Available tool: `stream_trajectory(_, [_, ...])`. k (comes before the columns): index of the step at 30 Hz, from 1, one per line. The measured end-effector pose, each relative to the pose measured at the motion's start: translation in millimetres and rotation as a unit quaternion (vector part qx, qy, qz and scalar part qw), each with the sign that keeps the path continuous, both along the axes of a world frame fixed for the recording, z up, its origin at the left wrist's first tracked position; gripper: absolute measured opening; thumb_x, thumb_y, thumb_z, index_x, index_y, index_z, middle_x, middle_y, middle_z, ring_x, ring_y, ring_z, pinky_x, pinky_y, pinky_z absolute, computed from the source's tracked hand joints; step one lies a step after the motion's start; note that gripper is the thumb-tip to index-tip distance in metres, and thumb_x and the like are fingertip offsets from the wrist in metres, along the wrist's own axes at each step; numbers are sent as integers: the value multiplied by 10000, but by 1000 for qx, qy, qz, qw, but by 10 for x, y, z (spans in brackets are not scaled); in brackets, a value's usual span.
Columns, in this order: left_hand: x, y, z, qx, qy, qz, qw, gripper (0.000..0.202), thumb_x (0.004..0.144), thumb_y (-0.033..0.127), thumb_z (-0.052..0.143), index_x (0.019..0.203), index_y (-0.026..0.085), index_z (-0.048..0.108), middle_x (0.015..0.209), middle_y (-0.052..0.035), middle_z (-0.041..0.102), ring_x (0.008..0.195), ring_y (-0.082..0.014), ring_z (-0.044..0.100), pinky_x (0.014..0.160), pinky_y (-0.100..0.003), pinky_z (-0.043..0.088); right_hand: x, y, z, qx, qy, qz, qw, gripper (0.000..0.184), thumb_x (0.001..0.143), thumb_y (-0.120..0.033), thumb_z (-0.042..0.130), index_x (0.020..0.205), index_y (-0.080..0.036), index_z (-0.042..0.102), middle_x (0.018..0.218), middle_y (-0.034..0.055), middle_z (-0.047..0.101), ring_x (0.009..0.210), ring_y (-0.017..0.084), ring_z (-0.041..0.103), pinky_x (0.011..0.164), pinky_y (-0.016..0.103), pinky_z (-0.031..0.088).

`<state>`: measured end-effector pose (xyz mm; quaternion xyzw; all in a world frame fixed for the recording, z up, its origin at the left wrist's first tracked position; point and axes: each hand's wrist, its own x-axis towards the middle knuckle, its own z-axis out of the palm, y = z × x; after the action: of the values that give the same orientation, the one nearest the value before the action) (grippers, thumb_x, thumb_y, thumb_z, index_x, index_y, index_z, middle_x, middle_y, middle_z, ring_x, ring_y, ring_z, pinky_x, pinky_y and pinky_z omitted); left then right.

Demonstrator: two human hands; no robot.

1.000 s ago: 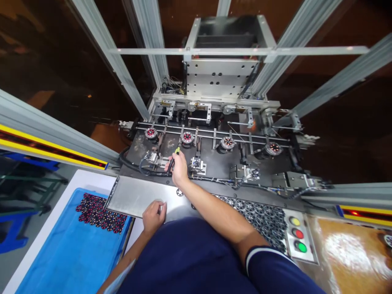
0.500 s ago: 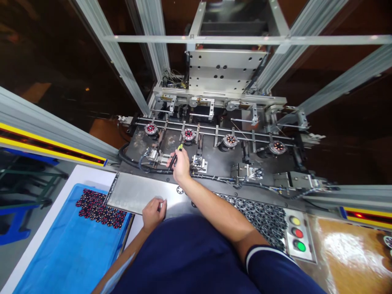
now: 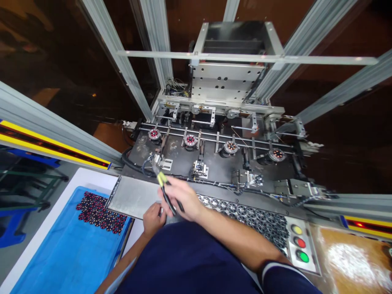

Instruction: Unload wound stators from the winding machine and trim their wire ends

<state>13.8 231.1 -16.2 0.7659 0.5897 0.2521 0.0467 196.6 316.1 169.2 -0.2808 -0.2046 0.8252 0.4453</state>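
A pair of pliers (image 3: 162, 179) with black and yellow-green handles is gripped in my right hand (image 3: 180, 197). Its jaws point up and to the left, above the front edge of the machine bed. Close beside the pliers' handle ends, my left hand (image 3: 154, 219) rests at the metal tray (image 3: 134, 198) with its fingers curled in; I see nothing in it. Behind my hands, round parts with red centres sit on two left fixtures (image 3: 190, 141) (image 3: 154, 134). Orange-dotted round parts occupy the two right fixtures (image 3: 230, 148) (image 3: 277, 155).
Many grey ring-shaped parts (image 3: 257, 218) lie to the right of my right forearm. Beyond them is a button panel (image 3: 306, 261) with yellow, red and green buttons. A blue bin (image 3: 58, 245) at left holds black-and-red discs (image 3: 101, 212). Metal frame posts surround the machine.
My right hand has drawn the pliers back from the second fixture toward my body, near my left hand. The left hand stays at the tray. The view has shifted slightly.
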Motion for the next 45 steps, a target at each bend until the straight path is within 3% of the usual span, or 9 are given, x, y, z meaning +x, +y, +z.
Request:
stream_trajectory(2, [1,-2,8,-1,2,-1,1000,241,957,369,549,907,143,617,752,13,604,603,-91,558,569,-242,503,259,-259,123,29,16,66,997,316,747,-338,745,987,-157,646,750,11,645,398,94,541,329,202,373])
stream_trajectory(3, [2,-2,16,-3,1,-2,1000,242,957,365,548,889,142,613,725,21,590,592,-91,549,567,-244,496,395,-336,141,31,6,52,998,374,762,-348,734,1078,-171,641,799,20,650,420,91,548,344,202,385])
stream_trajectory(5, [5,2,35,-4,0,-3,1000,230,952,341,555,842,146,606,659,37,549,567,-94,531,566,-242,474,652,-370,83,17,-41,-38,998,442,774,-375,712,1169,-202,614,838,22,647,452,98,557,359,212,416])
stream_trajectory(9, [12,14,69,1,-3,-3,1000,199,928,294,569,770,180,608,584,33,503,541,-112,528,566,-243,416,1044,-145,-279,-29,-143,-223,964,265,747,-352,707,942,-191,627,763,1,644,492,113,583,392,223,495])
stream_trajectory(12, [16,14,78,5,-4,-7,1000,186,921,291,573,768,190,609,581,31,509,540,-122,538,574,-246,403,1204,23,-532,-47,-170,-279,944,240,725,-352,702,866,-192,591,704,-20,640,478,106,577,380,203,483])
stream_trajectory(16, [19,6,71,11,-4,-7,1000,172,915,299,587,780,194,598,590,36,520,538,-122,545,579,-241,402,1262,112,-649,-51,-173,-308,934,280,713,-377,690,888,-194,570,713,-25,654,489,115,598,388,208,482])
stream_trajectory(37, [17,6,73,5,12,-2,1000,176,918,297,591,783,186,603,600,27,535,546,-126,547,591,-246,406,1323,247,-597,-75,-84,-324,939,218,737,-371,630,856,-222,523,680,-35,634,518,136,588,428,237,457])
stream_trajectory(41, [16,2,68,5,12,-1,1000,186,920,299,587,775,184,605,595,27,532,550,-127,548,590,-244,400,1236,150,-441,-59,-66,-286,954,203,743,-353,632,870,-218,549,682,-41,605,480,99,535,393,195,402])
stream_trajectory(45, [13,2,60,6,10,-2,1000,204,923,303,580,763,180,607,595,27,537,551,-121,547,594,-237,400,1232,-289,-121,-33,-58,-159,985,288,738,-343,690,949,-157,631,733,17,625,382,92,481,310,213,320])
